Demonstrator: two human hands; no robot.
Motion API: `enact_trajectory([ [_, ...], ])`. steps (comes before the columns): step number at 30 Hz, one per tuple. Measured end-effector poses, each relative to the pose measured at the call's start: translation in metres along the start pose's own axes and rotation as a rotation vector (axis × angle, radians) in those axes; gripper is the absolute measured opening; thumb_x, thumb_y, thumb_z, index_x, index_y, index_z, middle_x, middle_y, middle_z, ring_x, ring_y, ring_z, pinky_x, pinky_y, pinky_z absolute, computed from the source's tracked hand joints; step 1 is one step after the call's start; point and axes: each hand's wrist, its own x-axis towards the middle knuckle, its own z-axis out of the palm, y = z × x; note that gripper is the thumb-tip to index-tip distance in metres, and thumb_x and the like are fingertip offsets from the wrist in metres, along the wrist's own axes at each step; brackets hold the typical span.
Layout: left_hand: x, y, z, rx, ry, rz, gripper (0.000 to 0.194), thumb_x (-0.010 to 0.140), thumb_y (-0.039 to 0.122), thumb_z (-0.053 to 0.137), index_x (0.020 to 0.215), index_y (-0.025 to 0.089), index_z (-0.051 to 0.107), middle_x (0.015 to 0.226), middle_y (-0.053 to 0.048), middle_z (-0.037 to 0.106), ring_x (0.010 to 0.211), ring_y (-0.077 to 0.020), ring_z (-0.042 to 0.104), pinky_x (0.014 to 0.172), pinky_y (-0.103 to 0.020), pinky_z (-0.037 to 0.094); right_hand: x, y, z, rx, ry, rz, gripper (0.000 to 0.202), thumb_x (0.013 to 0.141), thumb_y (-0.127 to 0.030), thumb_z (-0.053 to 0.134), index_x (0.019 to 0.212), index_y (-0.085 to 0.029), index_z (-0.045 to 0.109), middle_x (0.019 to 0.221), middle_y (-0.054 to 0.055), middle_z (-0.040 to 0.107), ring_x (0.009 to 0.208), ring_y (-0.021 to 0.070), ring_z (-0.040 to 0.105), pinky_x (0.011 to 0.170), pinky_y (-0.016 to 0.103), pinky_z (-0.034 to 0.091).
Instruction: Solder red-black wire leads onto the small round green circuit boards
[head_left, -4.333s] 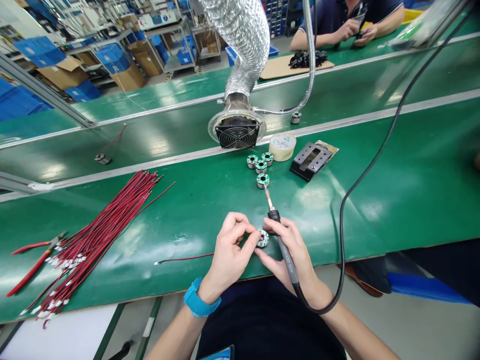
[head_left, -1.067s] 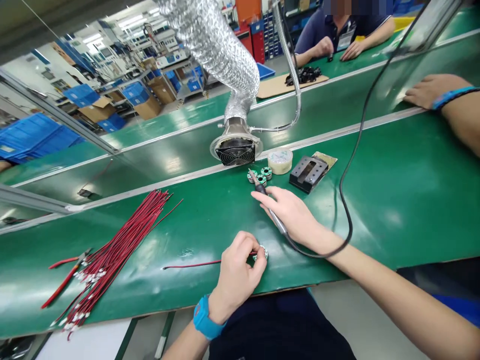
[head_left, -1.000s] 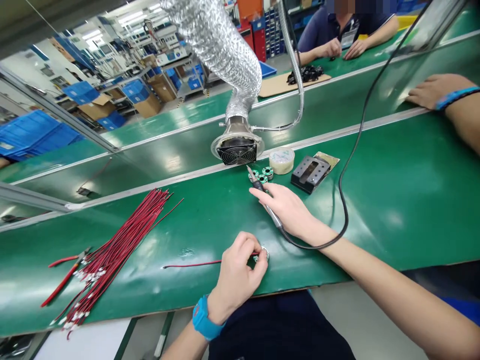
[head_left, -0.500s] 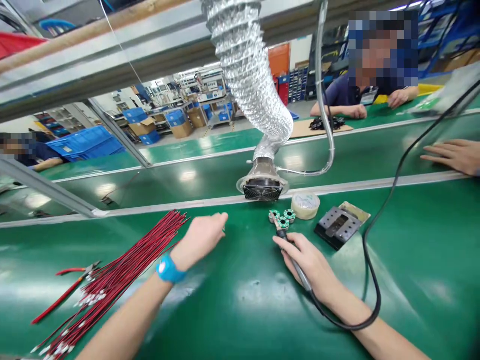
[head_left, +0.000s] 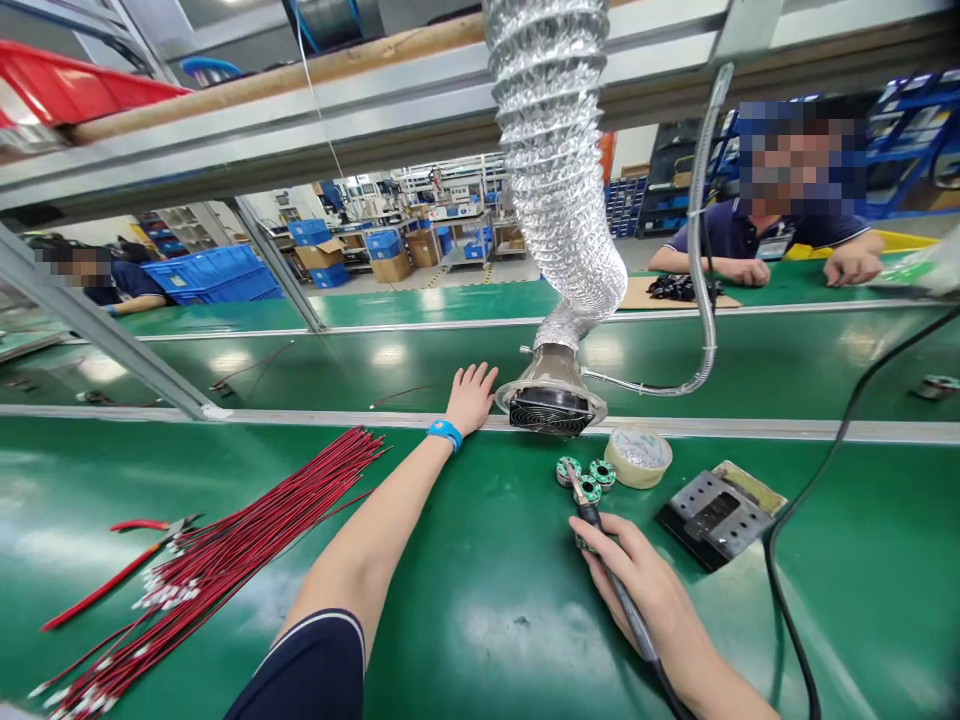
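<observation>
My left hand (head_left: 472,396), with a blue wristband, reaches out to the far rail beside the fume extractor hood; its fingers are spread and nothing shows in them. My right hand (head_left: 651,590) is wrapped round a soldering iron (head_left: 624,598) whose tip points at three small round parts with green circuit boards (head_left: 589,489). Whether the tip touches them, I cannot tell. Another green-edged piece (head_left: 582,543) shows partly beneath my right fingers. To the left lies a bundle of red and black wires (head_left: 277,530) with white connectors, and red-handled cutters (head_left: 105,590) next to it.
A fume extractor hood (head_left: 553,405) hangs from a silver duct above the rail. A tape roll (head_left: 638,458) and a metal block fixture (head_left: 718,518) stand at right, by a black cable (head_left: 806,500). A thin wire (head_left: 401,396) lies beyond the rail. Co-workers sit opposite.
My left hand has moved from beside the wires forward to the rail, and its fingers have spread. Another person's hand at the right has gone, and a small part shows there. The view has shifted.
</observation>
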Motion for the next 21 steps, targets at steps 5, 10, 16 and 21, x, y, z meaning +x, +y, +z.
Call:
enact_trajectory([
  [5,-0.083,-0.006,-0.021,-0.031,0.055,-0.063,0.050,0.105,0.027,0.049,0.154,0.016,0.050,0.162,-0.017,0.048,0.151,-0.0329,0.040,0.126,-0.050,0.028,0.004,-0.009,-0.004,0.022,0.041,-0.022,0.050,0.104,-0.014,0.048,0.150,-0.030,0.054,0.123,0.012,0.066,0.101,0.0237,0.074,0.081,0.034,0.064],
  [10,-0.180,-0.036,-0.045,-0.048,0.057,-0.306,0.042,0.100,0.035,0.059,0.138,0.017,0.059,0.137,-0.020,0.063,0.127,-0.0376,0.057,0.108,-0.052,0.045,0.008,-0.027,-0.011,0.068,0.050,-0.051,0.044,0.103,-0.013,0.051,0.144,-0.024,0.057,0.120,0.012,0.065,0.096,0.0198,0.074,0.080,0.030,0.062],
  [16,-0.206,-0.066,-0.048,-0.185,-0.022,-0.430,0.014,0.099,0.025,0.059,0.087,0.020,0.063,0.092,-0.008,0.070,0.094,-0.0259,0.066,0.084,-0.036,0.052,0.005,-0.032,-0.006,0.071,0.019,-0.024,0.042,0.105,-0.021,0.054,0.147,-0.026,0.054,0.121,0.012,0.064,0.098,0.0212,0.074,0.079,0.030,0.062],
  [21,-0.182,-0.047,-0.050,-0.259,0.015,-0.435,0.019,0.107,0.025,0.046,0.096,0.019,0.060,0.102,-0.010,0.070,0.093,-0.0243,0.066,0.082,-0.035,0.050,0.005,-0.028,-0.002,-0.009,0.057,-0.052,0.037,0.107,-0.022,0.053,0.143,-0.024,0.058,0.118,0.011,0.065,0.094,0.0200,0.074,0.077,0.029,0.061],
])
